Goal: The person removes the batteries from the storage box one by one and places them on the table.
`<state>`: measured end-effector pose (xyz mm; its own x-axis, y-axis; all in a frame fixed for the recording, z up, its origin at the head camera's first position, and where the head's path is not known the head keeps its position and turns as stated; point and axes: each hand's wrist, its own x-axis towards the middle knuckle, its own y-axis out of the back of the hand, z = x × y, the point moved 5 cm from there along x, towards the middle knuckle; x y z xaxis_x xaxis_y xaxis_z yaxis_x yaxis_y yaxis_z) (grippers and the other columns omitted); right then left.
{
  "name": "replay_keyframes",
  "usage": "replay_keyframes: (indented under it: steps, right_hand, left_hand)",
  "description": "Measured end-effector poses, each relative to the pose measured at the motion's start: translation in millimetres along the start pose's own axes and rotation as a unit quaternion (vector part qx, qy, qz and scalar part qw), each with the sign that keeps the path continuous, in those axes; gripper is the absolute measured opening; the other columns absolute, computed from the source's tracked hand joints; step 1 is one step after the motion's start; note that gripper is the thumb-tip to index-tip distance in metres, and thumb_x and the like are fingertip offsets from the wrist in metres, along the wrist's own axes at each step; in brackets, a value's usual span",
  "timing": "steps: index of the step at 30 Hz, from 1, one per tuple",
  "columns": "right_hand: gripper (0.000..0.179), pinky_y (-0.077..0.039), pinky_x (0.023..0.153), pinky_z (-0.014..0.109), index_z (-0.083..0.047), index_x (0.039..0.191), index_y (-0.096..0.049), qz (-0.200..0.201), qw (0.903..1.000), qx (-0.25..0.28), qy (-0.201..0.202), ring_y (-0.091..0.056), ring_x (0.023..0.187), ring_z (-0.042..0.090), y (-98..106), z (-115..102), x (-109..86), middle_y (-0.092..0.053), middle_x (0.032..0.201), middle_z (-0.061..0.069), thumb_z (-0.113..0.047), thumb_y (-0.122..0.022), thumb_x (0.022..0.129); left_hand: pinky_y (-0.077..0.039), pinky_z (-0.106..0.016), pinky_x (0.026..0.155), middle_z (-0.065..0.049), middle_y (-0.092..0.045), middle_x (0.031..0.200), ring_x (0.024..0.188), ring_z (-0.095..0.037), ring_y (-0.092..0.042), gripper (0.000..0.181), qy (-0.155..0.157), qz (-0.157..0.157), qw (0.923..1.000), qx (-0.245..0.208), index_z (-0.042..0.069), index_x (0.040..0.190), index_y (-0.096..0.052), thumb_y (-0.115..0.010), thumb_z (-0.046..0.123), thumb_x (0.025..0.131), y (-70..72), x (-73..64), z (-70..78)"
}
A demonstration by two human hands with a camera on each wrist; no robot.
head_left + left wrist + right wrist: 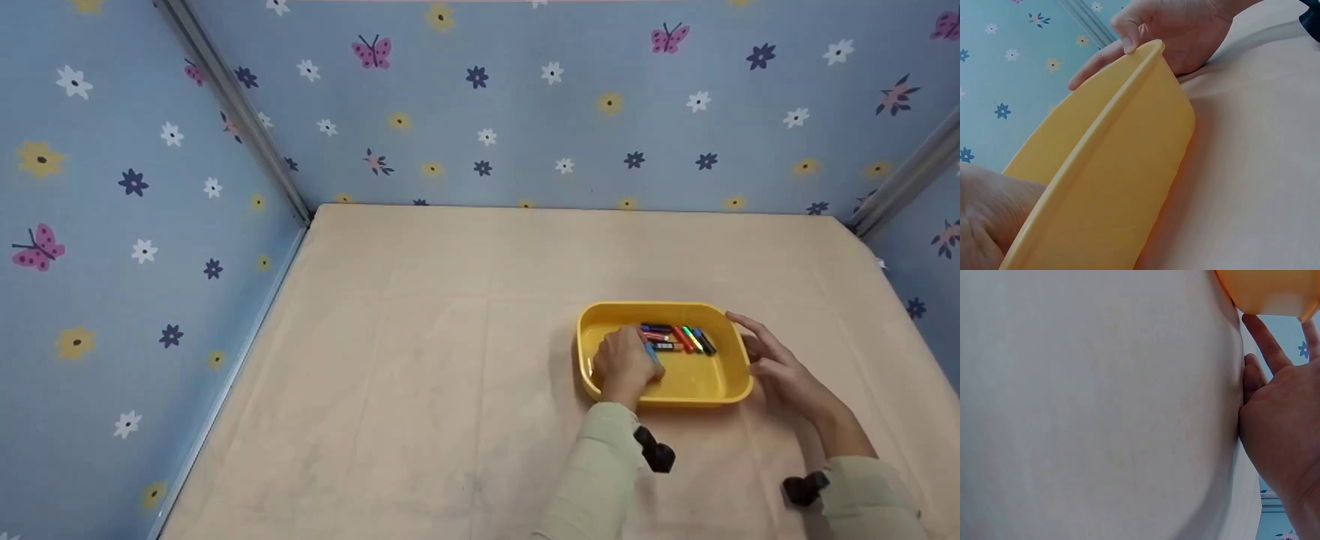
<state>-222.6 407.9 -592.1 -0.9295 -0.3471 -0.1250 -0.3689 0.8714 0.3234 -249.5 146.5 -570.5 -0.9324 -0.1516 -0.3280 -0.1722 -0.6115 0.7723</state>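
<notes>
A yellow tray (690,386) sits on the cloth-covered table, toward the right. Inside it, my left hand (626,358) reaches down at the left end, fingers bent and fingertips hidden. A light-blue marker (652,352) shows beside its thumb, seemingly pinched in that hand. Several short markers (686,339) in red, green, blue and black lie in the tray just right of that hand. Outside the tray's right end, my right hand (787,379) touches the rim with its thumb and an extended finger. From the right wrist view, straight fingers of the right hand (1286,410) meet the outer wall.
Beige cloth (420,360) covers the table around the tray. Blue panels (525,105) with flowers and butterflies stand behind and at both sides, with grey posts (247,120) at the corners. Small black devices (656,450) are strapped at both wrists.
</notes>
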Motion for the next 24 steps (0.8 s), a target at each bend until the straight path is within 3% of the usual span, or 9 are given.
replay_keyframes:
  steps: [6, 8, 9, 12, 13, 16, 19, 24]
  right_hand:
    - [0.087, -0.041, 0.105, 0.007, -0.028, 0.181, -0.022, -0.005, 0.9998, 0.001, -0.018, -0.056, 0.140, -0.013, 1, 2, 0.6, -0.051, 0.156, -0.028, -0.003, -0.053, 0.104]
    - [0.088, -0.041, 0.114, 0.014, -0.029, 0.181, -0.021, -0.006, 0.9996, -0.002, -0.026, -0.056, 0.140, -0.012, 2, 3, 0.5, -0.050, 0.157, -0.028, -0.004, -0.054, 0.104]
    - [0.088, -0.041, 0.118, 0.019, -0.029, 0.181, -0.021, -0.006, 0.9995, -0.005, -0.029, -0.056, 0.140, -0.012, 2, 3, 0.4, -0.050, 0.157, -0.028, -0.004, -0.054, 0.104]
    - [0.089, -0.031, 0.138, 0.055, -0.030, 0.181, -0.021, -0.004, 0.9994, -0.003, -0.034, -0.055, 0.140, -0.013, 2, 3, 0.3, -0.050, 0.157, -0.027, -0.003, -0.053, 0.104]
    - [0.088, -0.032, 0.137, 0.055, -0.029, 0.181, -0.021, -0.004, 0.9995, -0.005, -0.032, -0.056, 0.140, -0.013, 2, 3, 0.2, -0.050, 0.157, -0.026, -0.003, -0.053, 0.104]
    - [0.087, -0.039, 0.134, 0.037, -0.028, 0.181, -0.022, -0.005, 0.9998, -0.001, -0.020, -0.056, 0.139, -0.013, 2, 1, 0.5, -0.051, 0.157, -0.027, -0.001, -0.051, 0.103]
    - [0.086, -0.041, 0.105, 0.007, -0.026, 0.181, -0.023, -0.009, 0.9999, -0.002, -0.009, -0.057, 0.139, -0.013, 1, 0, 0.5, -0.052, 0.156, -0.028, -0.002, -0.052, 0.104]
    - [0.084, -0.042, 0.107, 0.007, -0.023, 0.181, -0.022, -0.014, 0.9998, 0.011, 0.006, -0.058, 0.140, -0.012, 1, -1, -0.2, -0.053, 0.158, -0.028, -0.001, -0.051, 0.105]
  left_hand:
    - [-0.054, -0.031, 0.074, 0.008, -0.080, 0.099, 0.089, -0.014, -0.070, 0.046, -0.012, 0.002, 0.9998, -0.017, 0.025, 0.093, -0.073, -0.111, 0.033, 0.069, 0.2, -1.7, 0.2]
    - [-0.052, -0.030, 0.074, 0.008, -0.079, 0.098, 0.087, -0.014, -0.069, 0.046, -0.013, -0.001, 0.9996, -0.024, 0.025, 0.090, -0.071, -0.111, 0.032, 0.069, 0.7, -1.0, -1.1]
    - [-0.051, -0.030, 0.074, 0.009, -0.079, 0.097, 0.086, -0.013, -0.068, 0.045, -0.014, -0.003, 0.9995, -0.029, 0.025, 0.089, -0.071, -0.111, 0.032, 0.070, 0.7, -0.2, -1.9]
    - [-0.051, -0.030, 0.076, 0.010, -0.078, 0.095, 0.085, -0.013, -0.067, 0.042, -0.013, -0.009, 0.9986, -0.050, 0.025, 0.087, -0.072, -0.110, 0.029, 0.070, 0.6, 2.2, -4.5]
    - [-0.051, -0.030, 0.077, 0.010, -0.078, 0.095, 0.085, -0.013, -0.067, 0.041, -0.012, -0.011, 0.9984, -0.055, 0.025, 0.087, -0.073, -0.110, 0.029, 0.070, 0.6, 2.8, -5.1]
    - [-0.051, -0.030, 0.080, 0.010, -0.078, 0.094, 0.085, -0.012, -0.067, 0.040, -0.007, -0.016, 0.9978, -0.064, 0.025, 0.088, -0.075, -0.110, 0.028, 0.071, 0.8, 4.0, -6.2]
    - [-0.051, -0.030, 0.081, 0.010, -0.078, 0.095, 0.087, -0.013, -0.067, 0.039, -0.006, -0.020, 0.9977, -0.065, 0.025, 0.091, -0.076, -0.110, 0.028, 0.071, 2.0, 4.3, -7.0]
    - [-0.051, -0.029, 0.076, 0.012, -0.077, 0.094, 0.082, -0.011, -0.064, 0.035, -0.014, -0.034, 0.9957, -0.085, 0.028, 0.096, -0.080, -0.108, 0.026, 0.074, 5.0, 4.2, -10.8]
